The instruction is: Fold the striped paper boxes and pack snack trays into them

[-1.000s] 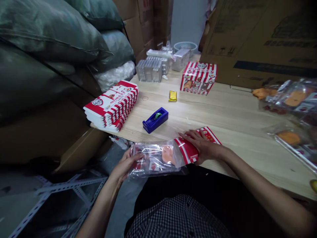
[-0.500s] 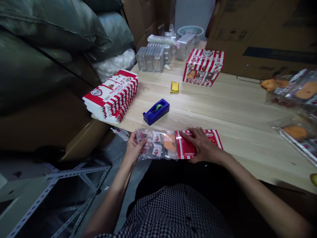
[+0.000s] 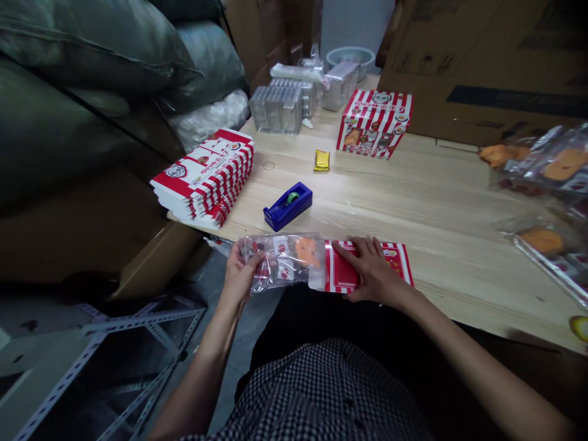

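My left hand (image 3: 241, 269) is closed on the left end of a clear plastic packet (image 3: 287, 275). Inside the packet are an orange piece and several small white-and-red pieces. Beside its right end lies a flat red-and-white striped carton (image 3: 342, 272), with a pale flap showing between them; whether packet and flap touch I cannot tell. Across the carton rests my right hand (image 3: 374, 269), fingers spread, pressing it at the table's front edge. A blue tape dispenser (image 3: 288, 206) with a green roll stands just beyond the packet.
A stack of flat striped cartons (image 3: 204, 177) sits at the left table edge. Farther back are a yellow sachet (image 3: 322, 160), an assembled striped box (image 3: 375, 124) and clear plastic cases (image 3: 276, 110). Filled plastic packets (image 3: 546, 239) lie at the right. A large cardboard box (image 3: 482, 73) stands behind.
My left hand has moved a little left with the plastic packet, drawing it off the carton's edge and exposing the pale flap. My right hand stays on the carton.
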A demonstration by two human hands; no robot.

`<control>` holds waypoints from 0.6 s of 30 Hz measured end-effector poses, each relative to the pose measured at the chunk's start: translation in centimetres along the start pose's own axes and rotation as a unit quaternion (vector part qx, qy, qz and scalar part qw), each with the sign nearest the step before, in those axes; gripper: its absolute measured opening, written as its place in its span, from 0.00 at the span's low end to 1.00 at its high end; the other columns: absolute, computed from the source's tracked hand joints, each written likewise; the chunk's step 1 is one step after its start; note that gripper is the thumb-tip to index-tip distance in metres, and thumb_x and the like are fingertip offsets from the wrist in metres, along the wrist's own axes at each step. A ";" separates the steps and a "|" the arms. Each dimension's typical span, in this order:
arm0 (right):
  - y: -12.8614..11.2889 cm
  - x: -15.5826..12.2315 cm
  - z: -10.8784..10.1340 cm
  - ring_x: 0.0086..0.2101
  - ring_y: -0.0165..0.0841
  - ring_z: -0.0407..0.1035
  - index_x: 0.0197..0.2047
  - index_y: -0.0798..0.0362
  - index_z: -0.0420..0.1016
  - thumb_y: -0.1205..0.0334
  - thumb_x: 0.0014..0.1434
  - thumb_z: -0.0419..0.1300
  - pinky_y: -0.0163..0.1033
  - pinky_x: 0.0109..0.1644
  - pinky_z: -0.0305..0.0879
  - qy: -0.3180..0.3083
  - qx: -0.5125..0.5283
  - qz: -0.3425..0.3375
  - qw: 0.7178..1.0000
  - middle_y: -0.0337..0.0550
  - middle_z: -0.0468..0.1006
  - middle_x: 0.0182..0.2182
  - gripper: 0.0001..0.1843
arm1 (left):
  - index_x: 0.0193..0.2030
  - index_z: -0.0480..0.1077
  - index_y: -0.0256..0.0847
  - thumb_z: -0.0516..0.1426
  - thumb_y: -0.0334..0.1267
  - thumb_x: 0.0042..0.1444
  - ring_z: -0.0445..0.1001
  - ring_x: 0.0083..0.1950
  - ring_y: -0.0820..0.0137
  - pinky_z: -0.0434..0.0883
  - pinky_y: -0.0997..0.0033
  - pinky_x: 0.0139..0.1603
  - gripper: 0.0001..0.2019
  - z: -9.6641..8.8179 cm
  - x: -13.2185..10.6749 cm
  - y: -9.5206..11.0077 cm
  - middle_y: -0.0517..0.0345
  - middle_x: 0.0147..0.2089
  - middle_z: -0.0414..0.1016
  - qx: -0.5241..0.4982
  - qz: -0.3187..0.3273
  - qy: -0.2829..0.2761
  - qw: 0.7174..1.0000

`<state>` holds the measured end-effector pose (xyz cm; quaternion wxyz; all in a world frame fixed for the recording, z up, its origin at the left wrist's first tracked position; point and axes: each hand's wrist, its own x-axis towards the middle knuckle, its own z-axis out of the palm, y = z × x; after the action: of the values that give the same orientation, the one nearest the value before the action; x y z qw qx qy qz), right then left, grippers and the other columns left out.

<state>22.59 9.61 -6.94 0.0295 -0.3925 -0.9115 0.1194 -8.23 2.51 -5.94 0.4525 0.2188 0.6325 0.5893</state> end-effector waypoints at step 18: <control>0.2 -0.1 1.4 0.64 0.63 0.51 0.75 0.47 0.49 0.44 0.42 0.72 0.70 0.69 0.40 0.032 0.021 0.043 0.998 0.61 0.57 0.65 0.62 | 0.67 0.61 0.42 0.68 0.42 0.52 0.80 0.38 0.64 0.77 0.68 0.38 0.37 -1.6 1.5 -0.1 0.52 0.42 0.81 0.040 -0.048 -0.227 0.972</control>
<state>22.55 9.39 -8.31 0.0616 -0.4339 -0.8898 0.1273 -10.29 2.81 -6.72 0.6032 0.3339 0.5461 0.4759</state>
